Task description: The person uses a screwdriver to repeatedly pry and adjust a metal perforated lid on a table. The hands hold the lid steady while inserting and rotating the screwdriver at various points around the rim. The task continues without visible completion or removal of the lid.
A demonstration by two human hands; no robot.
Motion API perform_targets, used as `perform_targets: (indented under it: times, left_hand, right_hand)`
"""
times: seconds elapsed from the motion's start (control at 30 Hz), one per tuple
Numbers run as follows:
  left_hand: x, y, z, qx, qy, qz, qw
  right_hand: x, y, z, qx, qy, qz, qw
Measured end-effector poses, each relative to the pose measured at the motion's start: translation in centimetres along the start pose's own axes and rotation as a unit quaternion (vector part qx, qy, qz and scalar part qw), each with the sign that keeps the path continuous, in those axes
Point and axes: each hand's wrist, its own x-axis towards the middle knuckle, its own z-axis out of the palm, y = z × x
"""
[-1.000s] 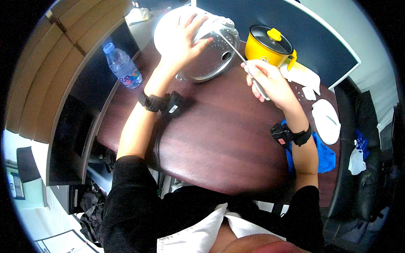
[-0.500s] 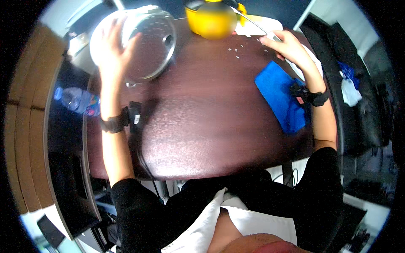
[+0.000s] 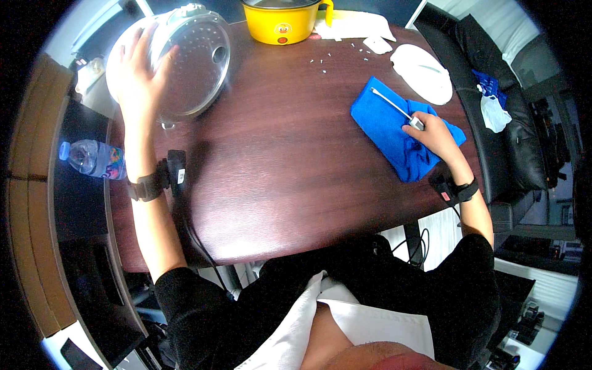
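At the far left, my left hand [image 3: 140, 77] grips a clear round lid [image 3: 196, 86] tilted on its edge, thumb inside and fingers spread over its pale, glare-washed side. Small dots and a dark round spot show on the lid. My right hand [image 3: 435, 137] is closed round the pale handle of a screwdriver [image 3: 391, 102]. Its thin metal shaft points up and left above a folded blue cloth [image 3: 385, 135]. Whether the tip touches the cloth I cannot tell. Both wrists carry black straps with small devices.
A yellow pot [image 3: 280, 28] with a handle stands at the far edge, beside white paper [image 3: 354, 26] and several small white scraps. A white oval piece [image 3: 422, 74] lies at the right. Past the table's left edge is a plastic bottle [image 3: 92, 158]; a cable runs from my left wrist.
My right hand has drawn the screwdriver back from beside the yellow pot, toward me and over the blue cloth. My left hand keeps its grip on the lid. The whole view has shifted slightly.
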Motion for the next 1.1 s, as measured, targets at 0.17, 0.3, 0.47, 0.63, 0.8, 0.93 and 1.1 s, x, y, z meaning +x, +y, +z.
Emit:
perform_targets:
  times: [0.17, 0.3, 0.47, 0.63, 0.8, 0.93, 1.1]
  left_hand:
    - [-0.1, 0.3, 0.2, 0.005, 0.004, 0.005, 1.0]
    - [0.0, 0.2, -0.2, 0.017, -0.002, 0.006, 1.0]
    - [0.0, 0.0, 0.2, -0.003, 0.009, 0.019, 1.0]
    - [-0.1, -0.1, 0.4, -0.011, 0.002, 0.009, 1.0]
    - [-0.2, 0.1, 0.3, 0.006, 0.004, 0.003, 1.0]
    - [-0.2, 0.1, -0.1, 0.01, -0.001, -0.01, 1.0]
    - [0.1, 0.8, 0.2, 0.007, 0.018, 0.017, 1.0]
  right_hand:
    - [-2.1, -0.7, -2.4, 0.094, 0.04, 0.072, 0.992]
    - [-3.0, 1.3, -3.1, -0.03, 0.099, 0.043, 0.994]
    - [-2.3, 1.0, -1.6, 0.015, -0.028, 0.137, 0.99]
    - [-2.1, 3.4, -2.3, 0.128, -0.044, 0.163, 0.977]
    - [-4.6, 0.8, -5.1, 0.219, 0.054, 0.07, 0.972]
    - [-2.9, -0.5, -5.1, 0.215, 0.133, 0.037, 0.967]
    - [0.2, -2.6, -3.2, 0.209, 0.052, -0.004, 0.977]
